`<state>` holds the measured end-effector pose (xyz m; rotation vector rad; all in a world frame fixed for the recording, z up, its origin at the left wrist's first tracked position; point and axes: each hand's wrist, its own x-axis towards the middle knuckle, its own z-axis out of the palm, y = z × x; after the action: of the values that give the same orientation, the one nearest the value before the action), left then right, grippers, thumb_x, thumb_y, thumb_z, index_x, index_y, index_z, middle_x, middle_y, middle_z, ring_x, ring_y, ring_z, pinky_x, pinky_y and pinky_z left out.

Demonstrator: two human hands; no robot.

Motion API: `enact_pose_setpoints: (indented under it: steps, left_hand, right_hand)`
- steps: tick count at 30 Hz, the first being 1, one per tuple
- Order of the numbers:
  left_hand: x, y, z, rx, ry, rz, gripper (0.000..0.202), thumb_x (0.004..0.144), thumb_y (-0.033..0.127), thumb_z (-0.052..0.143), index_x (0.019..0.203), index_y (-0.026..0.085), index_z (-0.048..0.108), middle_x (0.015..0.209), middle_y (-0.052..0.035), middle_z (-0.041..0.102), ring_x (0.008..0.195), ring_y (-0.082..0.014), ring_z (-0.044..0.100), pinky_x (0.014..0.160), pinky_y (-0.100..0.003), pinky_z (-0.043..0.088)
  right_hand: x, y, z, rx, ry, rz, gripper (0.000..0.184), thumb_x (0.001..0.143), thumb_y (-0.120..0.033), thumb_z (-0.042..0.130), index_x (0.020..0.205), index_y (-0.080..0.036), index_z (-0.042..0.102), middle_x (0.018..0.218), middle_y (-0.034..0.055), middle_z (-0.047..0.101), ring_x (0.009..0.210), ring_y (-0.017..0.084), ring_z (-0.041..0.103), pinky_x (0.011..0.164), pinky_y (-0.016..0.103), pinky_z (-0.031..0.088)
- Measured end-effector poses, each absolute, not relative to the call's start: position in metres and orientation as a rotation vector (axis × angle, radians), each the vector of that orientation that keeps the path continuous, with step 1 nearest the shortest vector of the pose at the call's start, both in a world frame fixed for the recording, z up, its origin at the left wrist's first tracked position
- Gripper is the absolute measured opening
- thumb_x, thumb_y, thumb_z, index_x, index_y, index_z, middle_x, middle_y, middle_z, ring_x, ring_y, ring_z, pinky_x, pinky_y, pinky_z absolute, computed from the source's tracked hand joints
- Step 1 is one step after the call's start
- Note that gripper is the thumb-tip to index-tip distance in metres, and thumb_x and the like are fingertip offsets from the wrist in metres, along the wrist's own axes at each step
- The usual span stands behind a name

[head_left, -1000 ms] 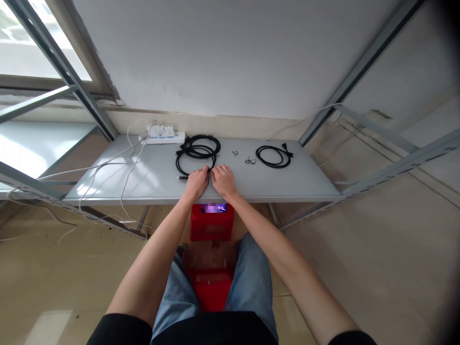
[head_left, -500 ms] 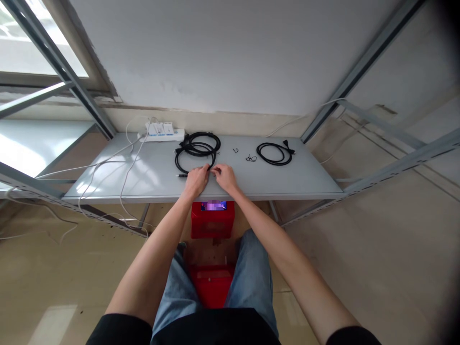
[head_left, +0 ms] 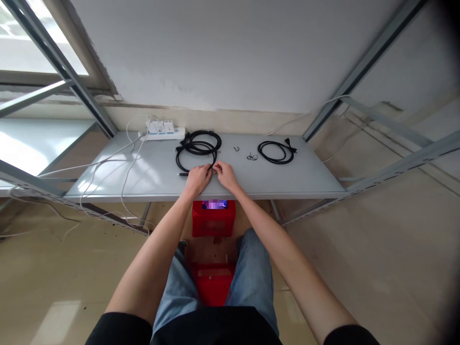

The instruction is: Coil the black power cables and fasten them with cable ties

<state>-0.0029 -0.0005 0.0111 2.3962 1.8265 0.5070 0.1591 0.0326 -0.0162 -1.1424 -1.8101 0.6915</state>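
My left hand (head_left: 200, 180) lies at the near side of a coiled black cable (head_left: 177, 162), fingers closed over its loop. One end of that cable, with a dark plug (head_left: 183, 174), sticks out to the left of the hand. Close beside it, my right hand (head_left: 224, 174) is in a pinch at the loop's near right part. What the right fingertips hold is too small to make out. Behind, partly overlapped by the first coil, lies a second black cable coil (head_left: 220, 139).
On the grey shelf (head_left: 287, 184), a third black cable coil (head_left: 259, 151) lies to the right. Small black ties (head_left: 252, 156) lie nearer the middle. A white power strip (head_left: 161, 136) with trailing white cords stands back left. Below is a red stool (head_left: 213, 225) with a phone (head_left: 215, 204).
The right fingers have shifted slightly at the cable, and the left hand stays on the coil. The whole view has moved a little.
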Motion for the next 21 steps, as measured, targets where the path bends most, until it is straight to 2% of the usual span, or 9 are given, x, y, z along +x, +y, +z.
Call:
enact_pose_setpoints:
  steps: [9,16,21]
  left_hand:
    - [-0.0027,-0.0012,0.0110,2.398,1.819,0.507,0.038,0.111,0.032,0.039,0.136,0.024,0.066,0.121,-0.0139,0.079,0.113,-0.0289,0.073,0.096,-0.035,0.049]
    - [-0.0040,0.0002,0.0091,2.391,1.808,0.512,0.046,0.112,0.033,0.037,0.151,0.022,0.058,0.130,-0.0153,0.077,0.118,-0.0297,0.072,0.097,-0.036,0.049]
    - [-0.0035,-0.0006,0.0104,2.402,1.797,0.505,0.046,0.114,0.033,0.033,0.149,0.021,0.060,0.131,-0.0150,0.077,0.118,-0.0294,0.072,0.097,-0.036,0.049]
  right_hand:
    - [0.1585,0.0350,-0.0179,-1.161,-1.813,0.654,0.013,0.096,-0.023,0.055,0.086,-0.024,0.063,0.079,0.0014,0.071,0.074,0.019,0.064,0.075,0.029,0.048]
    - [0.1586,0.0375,-0.0184,-1.142,-1.761,0.717,0.013,0.095,-0.024,0.058,0.083,-0.023,0.063,0.075,0.0002,0.070,0.072,0.018,0.065,0.077,0.029,0.050]
    - [0.1590,0.0367,-0.0176,-1.111,-1.716,0.750,0.016,0.095,-0.027,0.059,0.082,-0.023,0.065,0.077,0.0011,0.070,0.072,0.018,0.065,0.077,0.029,0.050]
